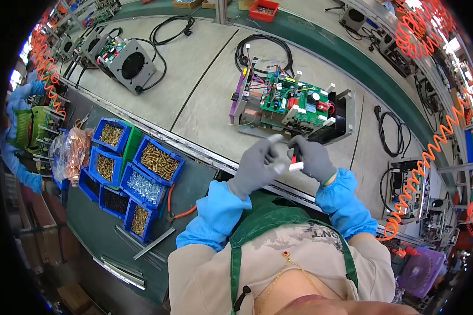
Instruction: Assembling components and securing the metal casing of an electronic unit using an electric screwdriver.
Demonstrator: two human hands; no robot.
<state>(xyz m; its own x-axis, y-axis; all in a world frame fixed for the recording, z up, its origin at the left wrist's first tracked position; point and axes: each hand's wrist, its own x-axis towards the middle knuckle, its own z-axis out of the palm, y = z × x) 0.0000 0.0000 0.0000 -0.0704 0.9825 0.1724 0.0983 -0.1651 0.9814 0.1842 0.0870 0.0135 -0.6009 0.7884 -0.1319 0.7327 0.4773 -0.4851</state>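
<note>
My right hand (314,160), in a grey glove with pale fingertips, is closed on a short red and black wire lead. A white connector (296,166) hangs at the end of that lead. Close by on the left, my gloved left hand (255,166) has its finger and thumb spread apart, with nothing seen in it. Just beyond both hands stands an open electrical unit: a green circuit board (294,100) crowded with parts, a purple panel (240,94) at its left end and a dark metal housing (342,118) at its right.
Blue bins (159,161) of brass fittings and small parts stand at left. Pliers with orange handles (184,214) and metal strips (153,243) lie nearby. Another fan unit (131,65) sits farther left. A coiled orange hose (423,168) hangs at right; a co-worker's blue sleeve (23,168) shows far left.
</note>
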